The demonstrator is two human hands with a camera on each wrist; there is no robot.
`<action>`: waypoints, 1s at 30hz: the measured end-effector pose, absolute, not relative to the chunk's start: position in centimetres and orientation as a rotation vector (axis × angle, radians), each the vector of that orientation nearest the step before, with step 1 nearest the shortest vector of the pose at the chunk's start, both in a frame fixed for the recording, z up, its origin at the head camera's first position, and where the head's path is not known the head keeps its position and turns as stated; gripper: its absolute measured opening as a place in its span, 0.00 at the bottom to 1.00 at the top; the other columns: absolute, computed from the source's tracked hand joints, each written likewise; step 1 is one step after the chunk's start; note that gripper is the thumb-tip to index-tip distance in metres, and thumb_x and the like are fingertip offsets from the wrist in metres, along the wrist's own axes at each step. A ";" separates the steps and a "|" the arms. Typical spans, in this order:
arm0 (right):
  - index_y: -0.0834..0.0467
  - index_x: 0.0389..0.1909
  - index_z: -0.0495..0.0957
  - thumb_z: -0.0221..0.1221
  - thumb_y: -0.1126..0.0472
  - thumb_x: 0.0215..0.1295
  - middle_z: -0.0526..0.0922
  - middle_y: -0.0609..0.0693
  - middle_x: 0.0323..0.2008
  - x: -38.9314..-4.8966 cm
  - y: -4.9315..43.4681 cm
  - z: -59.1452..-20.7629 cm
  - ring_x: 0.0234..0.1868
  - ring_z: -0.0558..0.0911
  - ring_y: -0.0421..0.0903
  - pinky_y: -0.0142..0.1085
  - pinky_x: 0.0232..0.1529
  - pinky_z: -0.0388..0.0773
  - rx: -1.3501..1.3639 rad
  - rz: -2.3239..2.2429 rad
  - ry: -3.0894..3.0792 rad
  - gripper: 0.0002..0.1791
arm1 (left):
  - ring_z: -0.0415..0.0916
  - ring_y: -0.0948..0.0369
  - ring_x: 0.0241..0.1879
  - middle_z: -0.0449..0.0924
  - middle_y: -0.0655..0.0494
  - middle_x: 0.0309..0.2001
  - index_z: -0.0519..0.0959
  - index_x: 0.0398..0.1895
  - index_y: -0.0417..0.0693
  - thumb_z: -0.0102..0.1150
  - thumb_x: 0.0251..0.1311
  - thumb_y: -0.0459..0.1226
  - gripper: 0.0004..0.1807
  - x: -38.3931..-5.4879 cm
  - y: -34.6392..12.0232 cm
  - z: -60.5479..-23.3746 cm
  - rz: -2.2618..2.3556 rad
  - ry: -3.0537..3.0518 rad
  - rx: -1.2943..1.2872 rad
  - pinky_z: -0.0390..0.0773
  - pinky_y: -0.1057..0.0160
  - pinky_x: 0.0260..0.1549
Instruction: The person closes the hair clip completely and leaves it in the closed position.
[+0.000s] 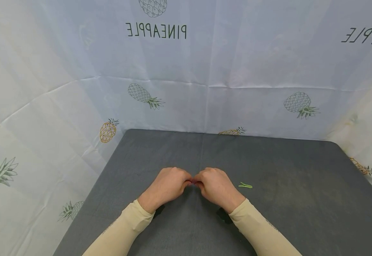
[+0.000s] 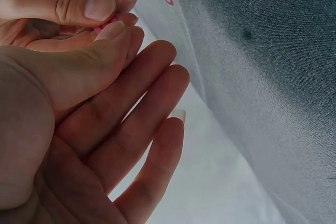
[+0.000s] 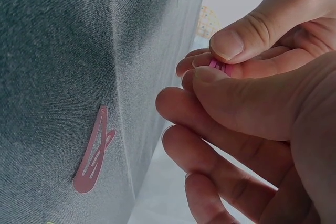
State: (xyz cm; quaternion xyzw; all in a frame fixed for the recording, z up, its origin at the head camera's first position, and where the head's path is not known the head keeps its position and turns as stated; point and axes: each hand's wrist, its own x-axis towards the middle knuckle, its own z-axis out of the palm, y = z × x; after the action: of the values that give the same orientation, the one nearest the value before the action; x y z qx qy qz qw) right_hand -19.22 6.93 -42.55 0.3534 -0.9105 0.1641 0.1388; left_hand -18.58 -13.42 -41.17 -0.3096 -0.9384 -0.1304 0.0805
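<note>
Both hands meet over the middle of the table in the head view. A small magenta-pink snap hair clip (image 3: 221, 67) is pinched between thumb and fingers of my left hand (image 1: 169, 185) and my right hand (image 1: 216, 186). Fingertips cover most of this clip, so its ends cannot be seen. On the table below lies a dusty-pink snap hair clip (image 3: 93, 153), its two arms spread apart. Farther right in the head view rests a green snap hair clip (image 1: 245, 185), also with its arms apart. The other fingers of both hands are loosely bent.
The dark grey table (image 1: 288, 177) has a faint crease down its middle. White curtains (image 1: 186, 60) printed with pineapples hang behind it and at both sides. Dark devices (image 1: 224, 215) sit beneath the wrists.
</note>
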 end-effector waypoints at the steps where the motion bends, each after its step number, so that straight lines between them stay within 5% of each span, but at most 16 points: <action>1: 0.49 0.36 0.94 0.76 0.66 0.62 0.90 0.43 0.30 -19.2 6.9 -42.5 0.31 0.85 0.42 0.38 0.36 0.85 1.020 0.481 -2.636 0.07 | 0.71 0.70 0.20 0.87 0.62 0.27 0.94 0.36 0.57 0.75 0.66 0.38 0.02 -18.6 -13.4 -41.2 -0.392 -2.807 -0.929 0.75 0.67 0.22; 14: 0.50 0.37 0.95 0.76 0.65 0.62 0.91 0.43 0.30 -19.1 7.1 -42.4 0.30 0.84 0.42 0.35 0.34 0.84 1.023 0.506 -2.620 0.07 | 0.63 0.72 0.17 0.83 0.63 0.22 0.94 0.35 0.59 0.76 0.64 0.39 0.02 -18.7 -13.6 -41.1 -0.404 -2.753 -0.960 0.68 0.70 0.20; 30: 0.50 0.37 0.95 0.75 0.67 0.62 0.91 0.43 0.30 -19.2 7.2 -42.4 0.30 0.83 0.41 0.33 0.33 0.83 1.044 0.524 -2.611 0.08 | 0.72 0.71 0.20 0.89 0.65 0.27 0.94 0.33 0.62 0.78 0.60 0.38 0.04 -18.8 -13.9 -41.1 -0.403 -2.673 -0.979 0.71 0.71 0.22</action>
State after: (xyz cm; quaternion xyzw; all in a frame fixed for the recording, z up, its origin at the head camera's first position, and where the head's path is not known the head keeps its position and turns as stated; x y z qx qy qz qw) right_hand -19.24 7.18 -42.39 0.3615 -0.9037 0.1815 0.1402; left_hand -18.77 -13.86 -41.15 -0.3374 -0.9216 -0.1389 0.1327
